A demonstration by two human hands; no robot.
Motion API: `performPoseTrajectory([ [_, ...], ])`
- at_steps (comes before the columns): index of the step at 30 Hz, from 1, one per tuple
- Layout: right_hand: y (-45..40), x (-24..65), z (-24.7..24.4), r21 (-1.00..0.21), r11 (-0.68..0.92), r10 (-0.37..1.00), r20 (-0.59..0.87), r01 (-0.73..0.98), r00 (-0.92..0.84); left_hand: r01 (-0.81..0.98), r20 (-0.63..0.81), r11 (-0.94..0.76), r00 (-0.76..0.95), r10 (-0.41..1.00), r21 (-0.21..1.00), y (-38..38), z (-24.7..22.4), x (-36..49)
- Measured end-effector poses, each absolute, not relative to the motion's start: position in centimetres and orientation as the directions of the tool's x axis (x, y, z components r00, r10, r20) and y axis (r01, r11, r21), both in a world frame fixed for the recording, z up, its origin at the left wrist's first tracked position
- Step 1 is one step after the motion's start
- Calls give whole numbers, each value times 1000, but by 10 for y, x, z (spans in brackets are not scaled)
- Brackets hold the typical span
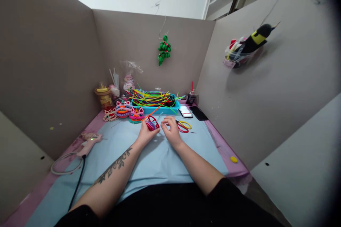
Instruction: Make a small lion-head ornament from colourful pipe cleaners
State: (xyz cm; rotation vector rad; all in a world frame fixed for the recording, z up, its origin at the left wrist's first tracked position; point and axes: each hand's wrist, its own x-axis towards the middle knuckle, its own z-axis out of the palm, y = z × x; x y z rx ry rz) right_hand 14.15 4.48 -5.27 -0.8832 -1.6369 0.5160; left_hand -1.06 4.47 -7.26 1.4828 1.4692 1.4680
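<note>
The small red, purple and pink craft piece (151, 125) was up off the blue cloth (160, 163), near the middle of the table, grasped between the thumb and fingers of the left hand (148, 130). The right hand (170, 131) was just beside it, fingers curled and thumb close to the fingertips; whether it pinched anything thin could not be told. Scissors (185, 125) with yellow and red handles lay next to the right hand. Beyond both hands stood a blue tray (170, 111), heaped with fuzzy stems (150, 96) in yellow, green, orange, red and darker colours, many of them poking out over its rim. Three fuzzy animal faces (136, 115) sat in front of the tray's left end and beside it. Farther left stood a lidded brown cup (103, 94), its contents hard to make out, and next to it a whitish holder (115, 91) with pale sticks (115, 78) upright in it. To the right of the tray was a cup (190, 98) of dark drink with a red straw (192, 85), behind a lit phone (186, 111). On the right-hand panel hung a clear plastic holder (230, 58), packed with a black-and-yellow object (257, 39) and smaller items too blurred to name. A pink glue gun (92, 143) lay at the table's left side.
</note>
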Motion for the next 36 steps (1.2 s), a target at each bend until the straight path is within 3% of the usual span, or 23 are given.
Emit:
performPoseTrajectory([
  [5,51,132,-62,-820,527,849,494,224,-187,247,332,-300,-101,938,921,42,-74,-9],
  [9,56,133,-61,-855,479,877,455,200,-157,140,302,-303,30,953,943,43,-76,-8],
  [12,58,139,-57,-889,441,895,425,123,-136,210,311,-306,9,950,929,43,-77,-10],
  [15,61,143,-56,-924,382,902,379,-28,-205,448,501,-411,-100,859,794,40,-69,-17],
  [18,64,146,-58,-928,361,879,370,-89,-300,588,652,-558,68,755,586,37,-56,-24],
  [21,66,150,-59,-915,395,860,400,-81,-316,629,611,-597,234,756,498,37,-47,-29],
  [25,64,154,-56,-879,476,837,463,-27,-292,649,566,-592,287,773,478,41,-46,-32],
  [31,57,155,-50,-713,671,737,612,203,-288,621,529,-562,265,806,546,41,-56,-31],
  [36,55,153,-51,-658,713,699,646,243,-306,623,456,-522,281,844,583,38,-57,-29],
])
